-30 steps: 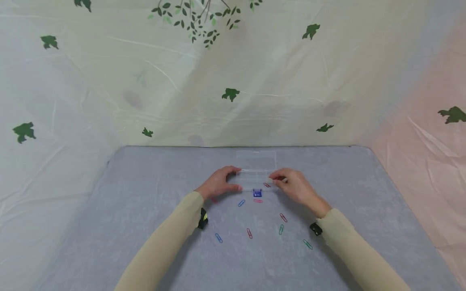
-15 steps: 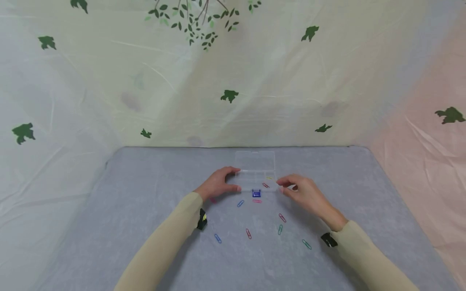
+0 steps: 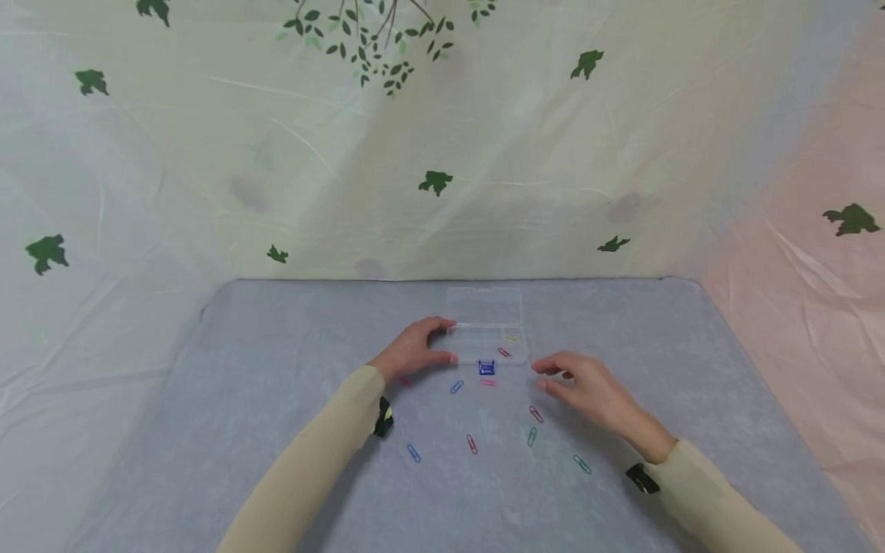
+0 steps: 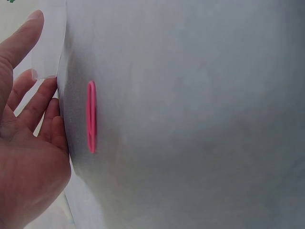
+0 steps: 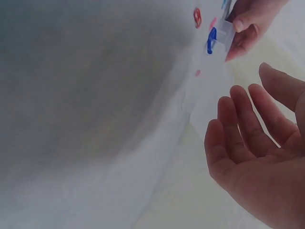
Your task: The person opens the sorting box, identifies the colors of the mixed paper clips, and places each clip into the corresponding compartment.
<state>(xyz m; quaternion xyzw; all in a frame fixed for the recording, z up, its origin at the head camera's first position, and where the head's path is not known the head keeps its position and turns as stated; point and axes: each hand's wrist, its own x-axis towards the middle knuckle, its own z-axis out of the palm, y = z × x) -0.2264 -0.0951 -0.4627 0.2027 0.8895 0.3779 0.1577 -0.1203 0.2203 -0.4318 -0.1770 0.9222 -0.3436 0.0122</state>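
A clear plastic compartment box (image 3: 474,353) lies on the table with its lid (image 3: 484,306) tipped back. My left hand (image 3: 415,347) grips the box's left end, thumb at the front edge and fingers at the back. Inside the box, toward the right, are a yellow paper clip (image 3: 511,339) and a red paper clip (image 3: 505,352). The box's blue latch (image 3: 487,368) shows at the front. To the right of the box, my right hand (image 3: 588,388) hovers with loosely bent fingers and nothing in them. Below its fingertips lies another red paper clip (image 3: 535,414).
More paper clips lie scattered on the grey table (image 3: 311,330): pink (image 3: 488,382), blue (image 3: 457,387), blue (image 3: 413,453), red (image 3: 472,444), green (image 3: 531,437) and green (image 3: 582,464). A pink paper clip (image 4: 91,117) is beside my left wrist. A leaf-patterned cloth (image 3: 346,207) hangs behind.
My right hand let go of the yellow paper clip in the box's right part, then moved away to the right and nearer to me. The left hand stays on the box.
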